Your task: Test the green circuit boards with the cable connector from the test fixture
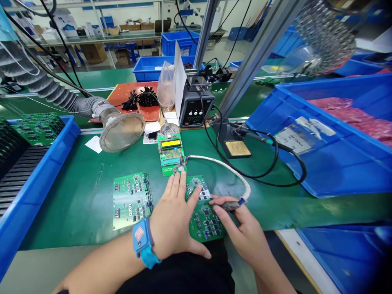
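Note:
My right hand (241,222) pinches a grey-wrapped probe (230,205) over a green circuit board (206,220). A white sleeved cable (228,163) runs from the probe to a small tester board (170,153) with a lit yellow display and a blue socket. My left hand (174,212) is open, fingers stretched towards the tester board's lower edge, partly covering the circuit board. Whether its fingertips touch the tester I cannot tell. A blue wrist strap (143,241) is on my left wrist. Left of that hand lies another circuit board panel (132,200) with digit displays.
A fume duct mouth (122,131) hangs at the left, above the bench. A soldering station (196,106) and an iron stand (235,147) with looping black cable are behind. Blue bins flank the bench: one with circuit boards (39,126), another with pink bags (352,116).

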Action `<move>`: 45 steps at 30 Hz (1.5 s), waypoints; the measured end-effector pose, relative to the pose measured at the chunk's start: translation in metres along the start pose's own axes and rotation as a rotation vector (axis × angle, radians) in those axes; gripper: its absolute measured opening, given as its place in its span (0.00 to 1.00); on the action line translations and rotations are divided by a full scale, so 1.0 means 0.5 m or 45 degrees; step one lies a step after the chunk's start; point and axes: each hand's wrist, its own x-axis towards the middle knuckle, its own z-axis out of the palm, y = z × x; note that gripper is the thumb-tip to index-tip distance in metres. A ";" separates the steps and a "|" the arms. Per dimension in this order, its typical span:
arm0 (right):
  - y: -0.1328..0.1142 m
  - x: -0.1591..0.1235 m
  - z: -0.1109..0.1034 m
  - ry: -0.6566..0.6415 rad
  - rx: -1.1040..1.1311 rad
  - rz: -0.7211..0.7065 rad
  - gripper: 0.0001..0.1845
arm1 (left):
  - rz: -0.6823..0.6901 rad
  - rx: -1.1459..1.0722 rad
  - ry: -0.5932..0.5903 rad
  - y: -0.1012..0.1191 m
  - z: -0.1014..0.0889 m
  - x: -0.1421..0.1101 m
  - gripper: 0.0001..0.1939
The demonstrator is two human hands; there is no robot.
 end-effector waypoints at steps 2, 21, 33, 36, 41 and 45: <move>0.000 0.001 -0.001 -0.012 0.014 0.002 0.07 | -0.009 0.007 -0.002 0.001 -0.001 0.000 0.68; -0.022 0.073 -0.013 0.133 0.364 0.071 0.11 | 0.023 -0.017 0.121 -0.086 -0.075 -0.070 0.65; 0.012 0.120 0.031 -0.009 0.241 0.090 0.10 | -0.165 0.245 0.190 -0.212 -0.043 -0.168 0.56; 0.007 0.123 0.030 -0.018 0.193 0.078 0.10 | -0.144 0.162 0.386 -0.114 -0.033 -0.108 0.39; 0.003 0.129 0.028 -0.052 0.027 0.003 0.09 | 0.039 -0.104 0.241 0.004 0.015 -0.025 0.40; -0.001 0.133 0.025 -0.071 -0.052 -0.009 0.08 | -0.037 -0.135 0.271 0.005 0.046 -0.013 0.34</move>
